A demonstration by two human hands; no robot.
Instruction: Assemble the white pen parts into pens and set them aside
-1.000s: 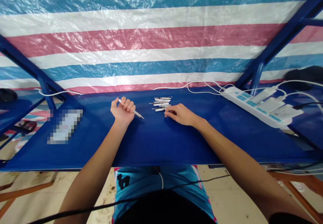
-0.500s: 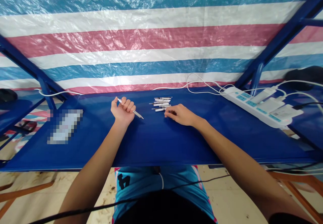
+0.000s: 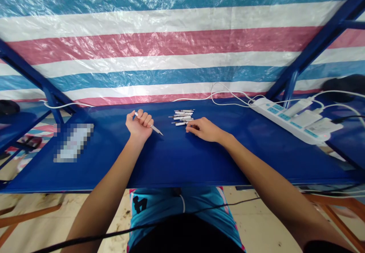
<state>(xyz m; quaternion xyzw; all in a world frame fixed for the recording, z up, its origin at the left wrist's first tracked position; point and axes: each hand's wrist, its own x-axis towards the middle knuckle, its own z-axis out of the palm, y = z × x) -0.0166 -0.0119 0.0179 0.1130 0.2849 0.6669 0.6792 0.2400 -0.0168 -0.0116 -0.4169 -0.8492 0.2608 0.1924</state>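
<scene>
My left hand [image 3: 138, 125] rests on the blue table [image 3: 176, 158], palm up, fingers curled round a thin white pen-like piece [image 3: 156, 129] whose metal tip points right. A small heap of several similar white pieces [image 3: 182, 116] lies just beyond and between the hands. My right hand [image 3: 204, 129] lies palm down next to that heap, fingertips pinched on a small dark-tipped piece at the heap's near edge; I cannot make out what it is.
A white power strip [image 3: 288, 121] with chargers and white cables [image 3: 228, 95] lies at the right back. A blurred white object [image 3: 73, 142] sits at the left. Blue frame posts [image 3: 310, 51] flank a striped tarp [image 3: 171, 43] behind.
</scene>
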